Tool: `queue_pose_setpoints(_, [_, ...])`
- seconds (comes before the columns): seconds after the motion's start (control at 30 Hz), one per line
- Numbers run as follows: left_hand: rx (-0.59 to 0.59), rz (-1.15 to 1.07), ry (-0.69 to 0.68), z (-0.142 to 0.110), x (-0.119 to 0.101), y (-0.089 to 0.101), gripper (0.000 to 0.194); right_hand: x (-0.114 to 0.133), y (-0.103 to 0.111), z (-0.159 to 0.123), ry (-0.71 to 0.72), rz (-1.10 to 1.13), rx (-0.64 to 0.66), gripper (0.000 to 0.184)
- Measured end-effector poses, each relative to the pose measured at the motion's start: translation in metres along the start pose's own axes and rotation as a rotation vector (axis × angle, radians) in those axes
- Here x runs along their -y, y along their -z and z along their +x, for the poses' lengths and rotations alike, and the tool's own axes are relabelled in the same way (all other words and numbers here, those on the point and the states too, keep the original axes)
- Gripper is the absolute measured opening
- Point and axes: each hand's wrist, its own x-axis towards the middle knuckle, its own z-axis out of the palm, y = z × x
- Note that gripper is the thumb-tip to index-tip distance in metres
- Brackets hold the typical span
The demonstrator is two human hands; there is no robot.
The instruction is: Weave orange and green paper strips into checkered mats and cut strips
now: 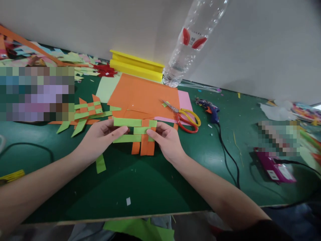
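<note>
Both hands hold a small weave of green and orange paper strips above the table. My left hand pinches the green strips at its left side, thumb in front. At its right edge my right hand grips the weave between thumb and fingers. Loose orange ends hang down below it. Behind lie orange paper sheets, with scissors with red and yellow handles resting over their right edge. To the left is another woven green and orange paper piece. A loose green strip lies below my left hand.
A clear plastic bottle stands against the wall beside a folded yellow piece. A blue glue gun with a black cord lies to the right, near a magenta power strip. Paper scraps pile up at the back left.
</note>
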Motion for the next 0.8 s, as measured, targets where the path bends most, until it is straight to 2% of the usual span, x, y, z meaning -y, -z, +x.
queue_pose_setpoints(0.1, [0.044, 0.011, 0.024, -0.0013, -0.0022, -0.0017, 0.025, 0.0011, -0.0007, 0.0006, 0.006, -0.002, -0.013, 0.017])
queue_pose_setpoints(0.2, [0.034, 0.016, 0.026, -0.0036, -0.0059, -0.0032, 0.021, 0.0018, -0.0017, -0.0003, -0.003, 0.006, 0.003, 0.015])
queue_pose_setpoints(0.5, [0.078, 0.088, -0.054, -0.0053, -0.0027, -0.002, 0.019, 0.0048, -0.0052, -0.0046, -0.058, -0.007, 0.052, 0.015])
queue_pose_setpoints(0.8, [0.048, 0.026, 0.015, -0.004, 0.0011, -0.0022, 0.015, 0.0039, -0.0049, -0.005, -0.047, -0.049, 0.082, 0.016])
